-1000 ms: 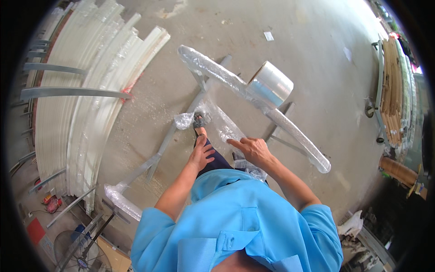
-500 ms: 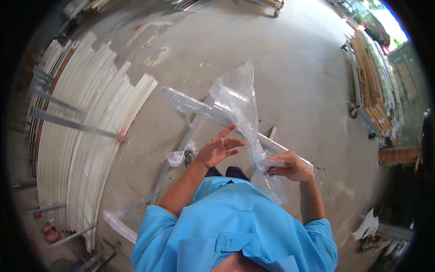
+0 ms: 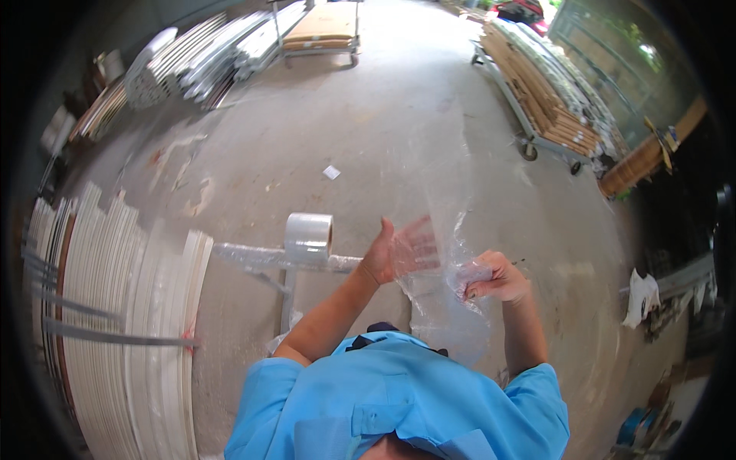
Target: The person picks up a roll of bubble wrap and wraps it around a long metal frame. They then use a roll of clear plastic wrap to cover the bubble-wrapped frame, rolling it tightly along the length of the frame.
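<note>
One clear film [image 3: 451, 323] covers left fingers [image 3: 418, 227], bunched in right fingers [image 3: 480, 290].

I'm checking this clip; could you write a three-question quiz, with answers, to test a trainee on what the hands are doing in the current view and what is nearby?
1. True or false: the left hand is open, with its fingers extended.

2. Multiple choice: what does the right hand grip?
A) a cardboard box
B) bunched clear plastic film
C) a knife

3. Fill the gap: the film roll is to the person's ____ of the left hand.

Key:
1. True
2. B
3. left
</note>
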Available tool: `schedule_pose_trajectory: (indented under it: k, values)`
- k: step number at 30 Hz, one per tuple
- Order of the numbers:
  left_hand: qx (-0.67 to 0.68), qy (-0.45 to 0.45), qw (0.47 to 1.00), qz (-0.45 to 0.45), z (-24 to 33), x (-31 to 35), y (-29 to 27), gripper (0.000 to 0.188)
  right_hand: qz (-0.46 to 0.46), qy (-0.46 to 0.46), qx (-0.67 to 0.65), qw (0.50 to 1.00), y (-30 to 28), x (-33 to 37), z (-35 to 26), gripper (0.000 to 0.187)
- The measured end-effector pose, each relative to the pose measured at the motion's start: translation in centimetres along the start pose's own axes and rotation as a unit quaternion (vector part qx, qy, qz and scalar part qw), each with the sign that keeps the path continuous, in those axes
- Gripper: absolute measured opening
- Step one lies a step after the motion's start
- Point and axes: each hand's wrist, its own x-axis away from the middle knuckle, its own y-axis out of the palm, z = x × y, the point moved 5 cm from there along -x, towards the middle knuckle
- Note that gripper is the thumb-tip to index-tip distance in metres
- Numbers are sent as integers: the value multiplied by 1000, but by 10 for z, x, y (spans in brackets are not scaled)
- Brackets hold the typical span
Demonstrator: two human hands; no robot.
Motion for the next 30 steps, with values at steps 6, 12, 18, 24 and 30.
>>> schedule_pose_trajectory:
  k: [6,12,18,24,30]
  values:
    - [-239,87,945,206,64,-27,35,56,203,35,196,959,-42,36,8,49]
    - [-350,177,893,221,76,-27,70,63,315,-1,325,892,-40,4,1,71]
    - [-346,232,877,241,85,-15,83,66,377,-21,599,706,-2,-48,-8,75]
    - [-324,236,888,224,78,-8,63,67,264,-13,649,713,27,-91,5,89]
    - [-397,332,816,257,91,7,78,66,299,-116,492,810,19,-81,-50,111]
